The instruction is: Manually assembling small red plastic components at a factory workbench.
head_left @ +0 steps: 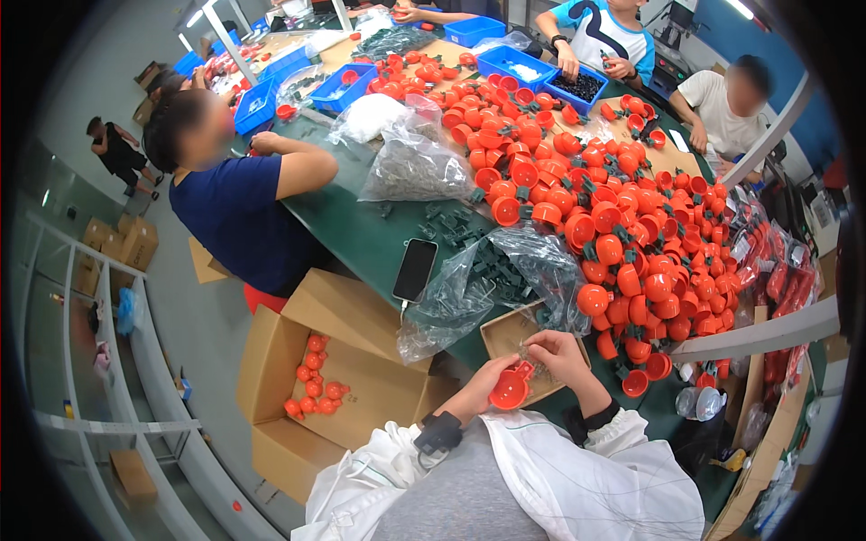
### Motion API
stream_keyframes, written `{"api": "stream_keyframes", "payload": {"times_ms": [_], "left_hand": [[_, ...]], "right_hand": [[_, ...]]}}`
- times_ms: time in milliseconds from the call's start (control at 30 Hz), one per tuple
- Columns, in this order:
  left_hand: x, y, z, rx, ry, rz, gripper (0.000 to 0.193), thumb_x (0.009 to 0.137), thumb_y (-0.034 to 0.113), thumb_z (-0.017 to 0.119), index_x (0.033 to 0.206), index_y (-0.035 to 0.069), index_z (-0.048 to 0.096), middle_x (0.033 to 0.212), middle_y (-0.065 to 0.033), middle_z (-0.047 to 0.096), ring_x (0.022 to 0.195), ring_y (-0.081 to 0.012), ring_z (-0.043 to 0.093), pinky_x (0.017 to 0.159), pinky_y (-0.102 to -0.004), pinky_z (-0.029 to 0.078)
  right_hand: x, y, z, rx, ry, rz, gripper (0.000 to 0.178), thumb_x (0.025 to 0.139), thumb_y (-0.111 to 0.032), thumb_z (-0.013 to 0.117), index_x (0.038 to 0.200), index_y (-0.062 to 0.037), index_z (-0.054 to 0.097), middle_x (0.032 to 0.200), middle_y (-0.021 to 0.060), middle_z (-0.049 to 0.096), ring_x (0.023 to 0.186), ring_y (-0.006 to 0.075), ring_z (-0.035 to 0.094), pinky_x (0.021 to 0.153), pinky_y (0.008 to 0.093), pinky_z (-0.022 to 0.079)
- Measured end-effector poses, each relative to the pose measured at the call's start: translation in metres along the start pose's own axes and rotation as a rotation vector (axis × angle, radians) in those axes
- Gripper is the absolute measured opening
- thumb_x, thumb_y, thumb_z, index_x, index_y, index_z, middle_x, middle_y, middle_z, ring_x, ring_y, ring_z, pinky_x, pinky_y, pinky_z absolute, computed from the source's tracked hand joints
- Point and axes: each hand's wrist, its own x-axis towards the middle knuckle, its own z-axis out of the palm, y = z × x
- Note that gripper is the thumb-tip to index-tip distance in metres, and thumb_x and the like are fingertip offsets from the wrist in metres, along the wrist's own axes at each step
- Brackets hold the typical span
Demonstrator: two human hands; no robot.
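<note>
My left hand (492,377) grips an orange plastic cup (510,389) just above the front edge of the green table (361,230). My right hand (557,352) pinches at the cup's upper rim with its fingertips; whatever small part it holds is hidden. Both hands hover over a shallow cardboard tray (510,332). Right beside them lies a clear bag of dark green parts (505,275). A large heap of orange cups (613,207) with green fittings covers the table to the right.
An open cardboard box (338,370) at my left holds several orange cups. A black phone (415,269) lies on the table. A person in dark blue (239,212) sits at left; other people work at the far end by blue bins (347,86). Metal shelving stands far left.
</note>
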Motion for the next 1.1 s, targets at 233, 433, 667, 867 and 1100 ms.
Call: {"api": "stream_keyframes", "payload": {"times_ms": [233,433,667,867,1100], "left_hand": [[0.001,-0.009,-0.007,-0.170,0.021,-0.161,0.032,0.089,0.029,0.044,0.094,-0.001,0.054,0.084,-0.0132,0.060,0.073,-0.0291,0.062,0.060,-0.0365,0.052],[0.009,-0.018,-0.013,0.134,0.007,0.091,0.026,0.089,0.023,0.045,0.094,-0.002,0.054,0.085,-0.0114,0.060,0.071,-0.0234,0.063,0.060,-0.0308,0.052],[0.006,-0.012,-0.013,-0.029,0.021,-0.149,0.029,0.088,0.028,0.044,0.094,0.002,0.056,0.085,-0.0078,0.061,0.072,-0.0206,0.062,0.061,-0.0290,0.050],[0.010,-0.016,-0.032,-0.351,-0.171,-0.226,0.031,0.087,0.030,0.040,0.094,0.002,0.054,0.087,-0.0112,0.060,0.076,-0.0314,0.062,0.065,-0.0367,0.051],[0.001,-0.007,-0.020,-0.247,-0.087,-0.194,0.035,0.086,0.031,0.043,0.093,-0.001,0.054,0.085,-0.0123,0.059,0.075,-0.0317,0.061,0.065,-0.0374,0.051]], "right_hand": [[-0.007,0.006,0.001,0.065,-0.057,-0.065,0.010,0.081,-0.002,0.056,0.088,0.0026,0.060,0.085,0.0037,0.060,0.078,0.0088,0.057,0.071,0.0222,0.045],[0.002,0.014,0.000,0.024,-0.092,0.105,0.014,0.083,-0.010,0.057,0.091,0.0012,0.059,0.079,0.0022,0.059,0.071,0.0077,0.056,0.067,0.0215,0.046],[-0.004,0.015,0.002,-0.127,-0.048,-0.052,0.009,0.080,-0.002,0.057,0.088,0.0012,0.057,0.081,0.0028,0.060,0.075,0.0086,0.057,0.068,0.0224,0.046],[-0.006,0.011,0.006,-0.181,-0.049,-0.249,0.014,0.074,0.006,0.056,0.087,0.0007,0.059,0.083,0.0046,0.061,0.079,0.0107,0.058,0.071,0.0238,0.046],[-0.016,-0.011,0.012,0.108,-0.074,-0.066,0.009,0.079,-0.002,0.057,0.088,0.0007,0.059,0.084,0.0026,0.060,0.080,0.0095,0.056,0.073,0.0225,0.045]]}}
